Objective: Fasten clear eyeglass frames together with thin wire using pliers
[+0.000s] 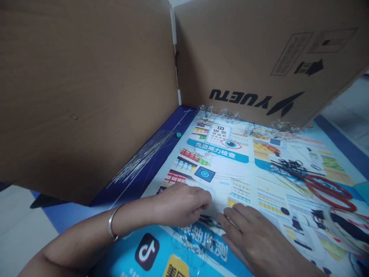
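My left hand [184,204] reaches in from the left with its fingers curled closed. What it pinches is hidden from me. My right hand [249,232] is closed too, just to the right, and a small metal tool [211,221] that looks like pliers pokes out from its fingers toward my left hand. In front of both hands lies a loose tangle of thin wire loops [196,244] on the printed sheet. A few fine straight strands show just beyond my knuckles; whether they reach my fingers I cannot tell.
Tall cardboard panels [86,96] wall off the left and back. Straight wires [141,157] lie along the left panel, near a small green piece [178,134]. Wire clusters [225,113] line the back. Red-handled scissors [331,190] and black loops [294,165] are at right.
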A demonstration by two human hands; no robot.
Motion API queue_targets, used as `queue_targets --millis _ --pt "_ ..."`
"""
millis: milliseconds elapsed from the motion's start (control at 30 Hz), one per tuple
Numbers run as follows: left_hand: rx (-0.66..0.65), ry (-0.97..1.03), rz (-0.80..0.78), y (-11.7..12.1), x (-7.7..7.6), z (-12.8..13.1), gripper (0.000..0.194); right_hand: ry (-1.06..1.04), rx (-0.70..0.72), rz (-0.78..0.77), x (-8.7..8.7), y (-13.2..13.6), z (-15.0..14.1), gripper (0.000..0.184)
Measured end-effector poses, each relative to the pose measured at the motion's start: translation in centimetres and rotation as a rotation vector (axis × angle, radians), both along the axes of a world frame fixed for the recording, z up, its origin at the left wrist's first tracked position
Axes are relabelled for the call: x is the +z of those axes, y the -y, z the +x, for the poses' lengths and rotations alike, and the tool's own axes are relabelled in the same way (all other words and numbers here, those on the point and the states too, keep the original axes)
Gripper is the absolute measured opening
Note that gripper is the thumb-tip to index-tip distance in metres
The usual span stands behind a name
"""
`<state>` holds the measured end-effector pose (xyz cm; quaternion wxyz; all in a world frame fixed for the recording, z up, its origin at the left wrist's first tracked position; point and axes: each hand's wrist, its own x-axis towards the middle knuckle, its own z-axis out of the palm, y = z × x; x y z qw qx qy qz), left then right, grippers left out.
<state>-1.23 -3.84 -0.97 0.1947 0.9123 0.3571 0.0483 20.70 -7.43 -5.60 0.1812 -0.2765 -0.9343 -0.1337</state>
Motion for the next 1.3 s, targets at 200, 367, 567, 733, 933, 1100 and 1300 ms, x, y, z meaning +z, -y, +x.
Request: queue_targets --millis 200,367,567,733,933,1100,1300 --pt "-0.002 -0.033 0.013 0.2 0.2 0.1 0.017 0.052 0.013 0.016 -0.4 -0.1 0.4 0.028" --pt "-0.013 -0.027 0.018 0.3 0.1 0.1 0.015 0.071 0.011 0.077 -0.2 0.1 0.1 0.032" --pt "-0.023 -0.002 -0.040 0.0 0.0 0.1 0.014 0.091 0.011 0.098 -0.2 0.5 0.1 0.038" --pt "-0.025 0.022 -0.070 -0.2 -0.1 0.1 0.014 0.088 0.002 0.108 -0.8 0.6 0.0 0.038" --pt "-0.016 0.035 -0.060 -0.2 -0.3 0.1 0.013 0.084 -0.001 0.122 -0.6 0.6 -0.4 0.037" --pt "-0.029 0.043 -0.068 -0.2 -0.3 0.1 0.013 0.090 -0.004 0.131 -0.4 0.4 -0.6 0.037" --pt "-0.031 0.048 -0.063 -0.2 -0.4 0.1 0.014 0.088 -0.014 0.128 -0.2 0.6 -0.8 0.036"
